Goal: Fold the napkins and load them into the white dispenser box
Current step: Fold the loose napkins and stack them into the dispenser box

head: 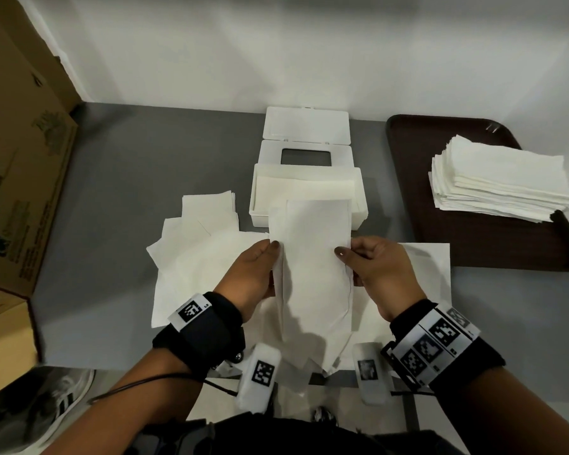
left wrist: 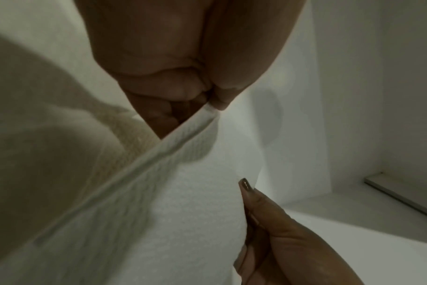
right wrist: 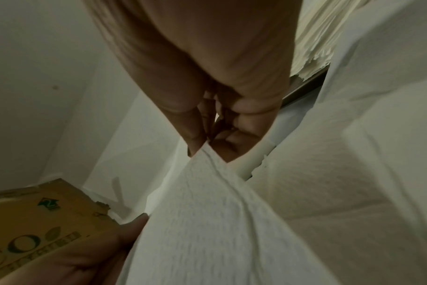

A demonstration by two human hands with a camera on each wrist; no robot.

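A long folded white napkin (head: 312,264) hangs in the air between both hands, its far end over the front rim of the white dispenser box (head: 257,211). My left hand (head: 260,267) pinches its left edge; thumb and curled fingers meet on the fold (left wrist: 207,110). My right hand (head: 368,264) pinches the right edge (right wrist: 205,148). The box stands open behind the hands with folded napkins (head: 306,188) inside, and its lid (head: 306,124) with a window panel lies back. The napkin's near end droops past the table edge.
Unfolded napkins (head: 197,257) lie spread under and left of the hands. A brown tray (head: 493,244) at the right carries a stack of napkins (head: 500,182). A cardboard box (head: 20,165) stands at the left edge. A white wall runs behind the grey table (head: 138,165).
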